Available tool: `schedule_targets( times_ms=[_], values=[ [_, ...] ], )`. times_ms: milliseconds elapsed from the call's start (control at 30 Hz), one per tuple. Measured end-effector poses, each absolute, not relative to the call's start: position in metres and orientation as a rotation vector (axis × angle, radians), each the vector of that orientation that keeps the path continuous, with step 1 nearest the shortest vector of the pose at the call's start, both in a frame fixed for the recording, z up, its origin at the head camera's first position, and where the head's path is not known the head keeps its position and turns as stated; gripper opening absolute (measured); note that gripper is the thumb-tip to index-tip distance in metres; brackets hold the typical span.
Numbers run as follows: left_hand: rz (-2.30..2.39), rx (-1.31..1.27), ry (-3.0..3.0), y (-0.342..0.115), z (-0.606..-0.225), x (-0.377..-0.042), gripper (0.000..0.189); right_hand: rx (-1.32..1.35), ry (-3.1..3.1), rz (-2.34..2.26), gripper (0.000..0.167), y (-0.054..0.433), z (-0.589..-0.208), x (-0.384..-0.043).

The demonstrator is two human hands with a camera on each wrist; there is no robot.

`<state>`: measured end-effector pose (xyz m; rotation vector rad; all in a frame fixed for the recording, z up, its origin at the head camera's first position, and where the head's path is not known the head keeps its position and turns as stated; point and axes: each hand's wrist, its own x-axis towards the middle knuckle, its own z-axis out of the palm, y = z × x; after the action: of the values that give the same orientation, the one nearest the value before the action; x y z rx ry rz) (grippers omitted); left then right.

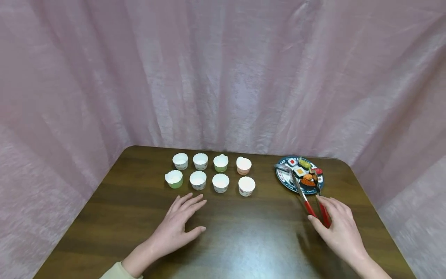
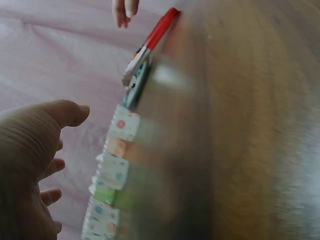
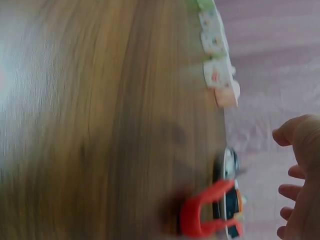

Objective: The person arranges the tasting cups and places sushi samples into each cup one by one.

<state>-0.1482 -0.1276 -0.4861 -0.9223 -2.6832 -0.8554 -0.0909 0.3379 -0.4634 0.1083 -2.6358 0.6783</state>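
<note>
My left hand (image 1: pixel 177 226) hovers over the table with its fingers spread, in front of two rows of paper baking cups (image 1: pixel 198 180); nothing is in it. On the right, my right hand (image 1: pixel 336 226) is held above the red handle of a pair of tongs (image 1: pixel 308 208). The right wrist view shows a gap between that hand (image 3: pixel 305 175) and the red handle (image 3: pixel 192 217). The metal ends of the tongs lie spread on a round patterned plate (image 1: pixel 283 179), which carries several sushi-like pieces (image 1: pixel 299 171). The hand hides part of the handle in the head view.
The cups are white inside, some green or peach outside, and stand at the back middle of a brown wooden table (image 1: pixel 139 201). A pink curtain (image 1: pixel 223 77) hangs behind the table and along its sides.
</note>
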Motion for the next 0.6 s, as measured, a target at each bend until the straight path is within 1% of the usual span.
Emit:
schedule_targets(
  times_ms=[133,267,433,600],
  values=[
    [-0.892,-0.913,-2.653,-0.133,-0.465,-0.151,0.070,0.060,-2.686,0.596,0.068,0.350,-0.465,-0.099],
    [-0.907,-0.830,-2.591,-0.143,-0.441,-0.166,0.070,-0.023,-2.806,0.596,0.086,0.358,-0.470,-0.109],
    [-0.977,-0.664,-2.558,-0.158,-0.417,-0.199,0.071,-0.142,-2.994,0.629,0.107,0.368,-0.476,-0.116],
    [-0.981,-0.524,-2.653,-0.172,-0.409,-0.238,0.078,-0.215,-3.091,0.634,0.116,0.375,-0.482,-0.121]
  ],
)
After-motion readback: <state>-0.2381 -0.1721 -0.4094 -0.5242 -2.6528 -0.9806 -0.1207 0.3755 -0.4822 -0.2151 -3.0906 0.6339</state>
